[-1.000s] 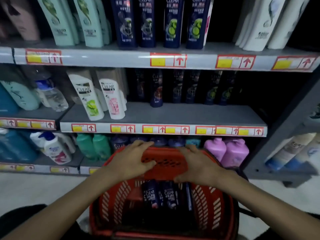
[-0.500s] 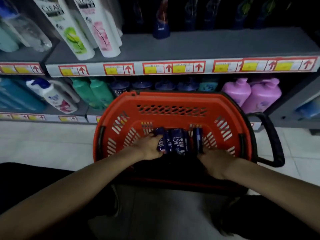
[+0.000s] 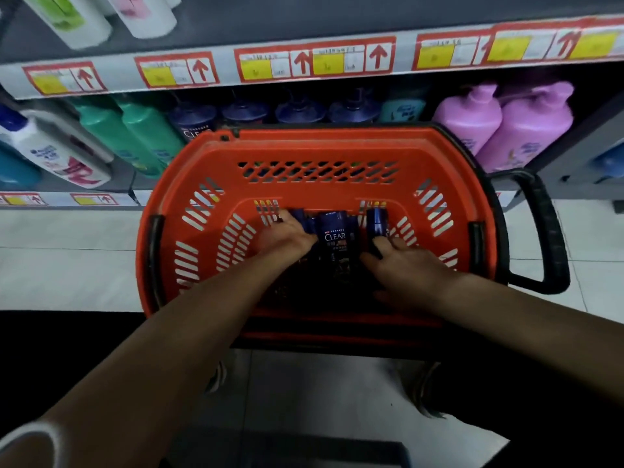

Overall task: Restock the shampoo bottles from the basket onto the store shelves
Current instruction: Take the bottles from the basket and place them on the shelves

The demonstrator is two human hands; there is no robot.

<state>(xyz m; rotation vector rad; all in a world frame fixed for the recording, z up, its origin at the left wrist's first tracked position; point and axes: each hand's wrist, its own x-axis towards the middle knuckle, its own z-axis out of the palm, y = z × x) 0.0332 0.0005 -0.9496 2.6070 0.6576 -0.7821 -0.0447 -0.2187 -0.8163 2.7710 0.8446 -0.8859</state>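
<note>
Orange-red plastic, the shopping basket (image 3: 314, 146) sits close in front of the person, its black handle (image 3: 547, 231) sticking out on the right side. Both hands are down inside it, near its far wall, where three dark blue Clear shampoo bottles lie side by side. The left hand (image 3: 287, 236) is wrapped over the left Clear bottle (image 3: 301, 218), gripping it. The right hand (image 3: 405, 268) grasps the right Clear bottle (image 3: 378, 220), thumb on one side and fingers on the other. The middle Clear bottle (image 3: 336, 231) lies between them, label up. Beyond the basket, the bottom shelf holds green bottles (image 3: 141, 130), dark blue pump bottles (image 3: 300, 109) and purple bottles (image 3: 499, 119). Higher up, a price-label strip (image 3: 304, 60) runs along the front edge of the next shelf, where white bottles (image 3: 81, 21) stand towards its left end.
</note>
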